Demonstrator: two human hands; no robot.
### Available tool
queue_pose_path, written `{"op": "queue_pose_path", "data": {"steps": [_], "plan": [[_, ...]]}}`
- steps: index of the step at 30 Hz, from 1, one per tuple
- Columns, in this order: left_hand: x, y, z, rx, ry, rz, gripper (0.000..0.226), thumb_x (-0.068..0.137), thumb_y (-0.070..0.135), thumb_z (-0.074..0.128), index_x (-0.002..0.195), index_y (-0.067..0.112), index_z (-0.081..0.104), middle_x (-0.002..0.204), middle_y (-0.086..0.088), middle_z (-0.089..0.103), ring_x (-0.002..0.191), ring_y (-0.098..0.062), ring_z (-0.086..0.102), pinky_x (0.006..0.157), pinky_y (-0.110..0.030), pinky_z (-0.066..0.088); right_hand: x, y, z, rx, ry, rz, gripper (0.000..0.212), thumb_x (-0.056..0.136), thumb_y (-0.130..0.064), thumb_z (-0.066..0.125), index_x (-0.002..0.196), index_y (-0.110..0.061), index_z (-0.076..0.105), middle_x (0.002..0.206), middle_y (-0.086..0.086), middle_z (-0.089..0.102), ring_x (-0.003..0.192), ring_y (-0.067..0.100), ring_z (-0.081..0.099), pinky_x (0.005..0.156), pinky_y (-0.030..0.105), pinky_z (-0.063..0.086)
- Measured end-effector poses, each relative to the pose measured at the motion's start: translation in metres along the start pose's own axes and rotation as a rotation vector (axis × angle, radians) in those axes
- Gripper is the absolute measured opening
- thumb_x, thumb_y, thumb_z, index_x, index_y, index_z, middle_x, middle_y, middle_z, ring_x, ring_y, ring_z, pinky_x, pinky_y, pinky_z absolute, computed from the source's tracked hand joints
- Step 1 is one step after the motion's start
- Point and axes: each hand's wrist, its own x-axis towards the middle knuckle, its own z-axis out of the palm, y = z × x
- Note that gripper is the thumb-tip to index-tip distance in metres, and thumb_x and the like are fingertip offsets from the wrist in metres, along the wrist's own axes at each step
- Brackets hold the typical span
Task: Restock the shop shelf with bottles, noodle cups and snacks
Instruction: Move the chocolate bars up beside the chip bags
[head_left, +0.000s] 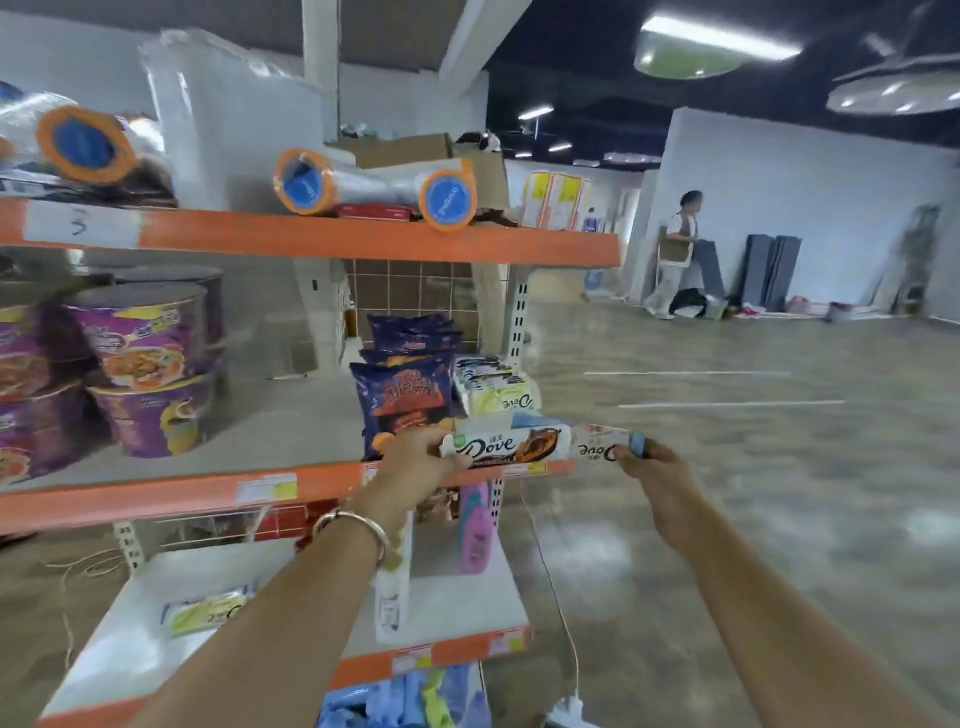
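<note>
My left hand (415, 462) grips the left end of a white and brown Dove chocolate bar (511, 446), held flat at the front right edge of the middle shelf (208, 491). My right hand (652, 467) pinches the end of a second Dove bar (597, 442), just off the shelf's right end. Behind them stand dark blue snack bags (402, 400) and a stack of pale Dove bars (496, 387). Purple noodle cups (140, 364) are stacked at the shelf's left.
The top shelf (363, 239) carries orange-capped rolls and a cardboard box. On the lower shelf (457, 597) are a pink bottle (475, 530), a white pouch and a yellow Dove pack (208, 613). A person (675, 254) stands far right across open floor. A white cable hangs by the shelf.
</note>
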Motion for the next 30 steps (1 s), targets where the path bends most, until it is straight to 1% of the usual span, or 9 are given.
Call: {"op": "queue_pose_path", "data": {"steps": [3, 7, 11, 14, 16, 19, 23, 27, 30], "plan": [[0.023, 0.004, 0.025, -0.012, 0.051, -0.018, 0.027, 0.083, 0.010, 0.068, 0.110, 0.012, 0.067, 0.094, -0.001, 0.066, 0.078, -0.010, 0.056, 0.058, -0.011, 0.039, 0.034, -0.001, -0.013, -0.011, -0.012, -0.007, 0.025, 0.090, 0.004, 0.054, 0.114, 0.006, 0.062, 0.098, 0.010, 0.060, 0.089, 0.019, 0.051, 0.065, 0.020, 0.039], [0.046, -0.004, 0.051, 0.087, 0.101, -0.039, 0.012, 0.082, 0.014, 0.070, 0.094, 0.009, 0.070, 0.091, -0.010, 0.062, 0.073, -0.017, 0.054, 0.059, -0.022, 0.043, 0.070, 0.007, -0.014, 0.004, -0.026, 0.012, 0.025, 0.090, 0.004, 0.056, 0.113, 0.008, 0.062, 0.099, 0.010, 0.060, 0.090, 0.019, 0.050, 0.064, 0.018, 0.038], [0.068, -0.015, 0.066, 0.122, 0.022, -0.087, 0.015, 0.082, 0.014, 0.069, 0.072, 0.024, 0.065, 0.080, 0.001, 0.067, 0.065, -0.008, 0.059, 0.051, -0.015, 0.045, 0.099, 0.016, -0.001, -0.014, -0.060, 0.042, 0.024, 0.090, 0.005, 0.054, 0.113, 0.006, 0.062, 0.097, 0.010, 0.059, 0.071, 0.015, 0.051, 0.058, 0.020, 0.037], [0.087, -0.018, 0.073, 0.174, 0.018, -0.076, 0.010, 0.084, 0.014, 0.068, 0.077, 0.020, 0.066, 0.072, 0.011, 0.062, 0.065, -0.001, 0.056, 0.049, -0.006, 0.039, 0.124, 0.017, 0.014, -0.016, -0.086, 0.051, 0.022, 0.091, 0.004, 0.054, 0.110, -0.002, 0.063, 0.096, 0.010, 0.061, 0.065, 0.012, 0.052, 0.054, 0.023, 0.039], [0.101, -0.018, 0.076, 0.229, 0.059, -0.050, 0.002, 0.084, 0.015, 0.067, 0.083, 0.017, 0.068, 0.072, 0.013, 0.059, 0.063, 0.004, 0.051, 0.047, -0.005, 0.037, 0.141, 0.016, 0.025, -0.019, -0.093, 0.059, 0.022, 0.090, 0.001, 0.056, 0.109, -0.003, 0.064, 0.096, 0.009, 0.063, 0.074, 0.018, 0.056, 0.058, 0.024, 0.042], [0.120, -0.025, 0.086, 0.254, 0.100, -0.024, 0.016, 0.084, 0.016, 0.067, 0.070, 0.020, 0.060, 0.068, 0.013, 0.055, 0.060, 0.001, 0.047, 0.048, -0.007, 0.035, 0.166, 0.018, 0.039, -0.065, -0.113, 0.069, 0.024, 0.089, -0.002, 0.059, 0.112, 0.003, 0.065, 0.095, 0.011, 0.066, 0.085, 0.021, 0.058, 0.073, 0.028, 0.046], [0.134, -0.036, 0.099, 0.267, 0.080, -0.048, 0.011, 0.086, 0.015, 0.065, 0.089, 0.004, 0.067, 0.084, -0.004, 0.068, 0.064, 0.001, 0.053, 0.053, -0.005, 0.042, 0.182, 0.015, 0.050, -0.061, -0.215, 0.119, 0.019, 0.091, 0.003, 0.055, 0.108, -0.003, 0.063, 0.099, 0.011, 0.064, 0.074, 0.016, 0.060, 0.053, 0.016, 0.046], [0.146, -0.039, 0.104, 0.286, 0.106, -0.064, 0.011, 0.085, 0.016, 0.066, 0.084, 0.005, 0.064, 0.078, -0.002, 0.060, 0.064, -0.006, 0.049, 0.056, -0.016, 0.036, 0.201, 0.024, 0.063, -0.153, -0.276, 0.117, 0.031, 0.091, 0.000, 0.057, 0.122, 0.001, 0.060, 0.117, 0.018, 0.065, 0.093, 0.020, 0.057, 0.079, 0.026, 0.043], [0.154, -0.042, 0.103, 0.292, 0.118, -0.106, 0.010, 0.085, 0.018, 0.067, 0.082, 0.010, 0.061, 0.075, 0.003, 0.055, 0.066, -0.009, 0.050, 0.055, -0.017, 0.033, 0.214, 0.029, 0.073, -0.226, -0.352, 0.136, 0.032, 0.090, -0.004, 0.060, 0.122, -0.001, 0.061, 0.111, 0.010, 0.065, 0.096, 0.019, 0.057, 0.083, 0.026, 0.042]]}}
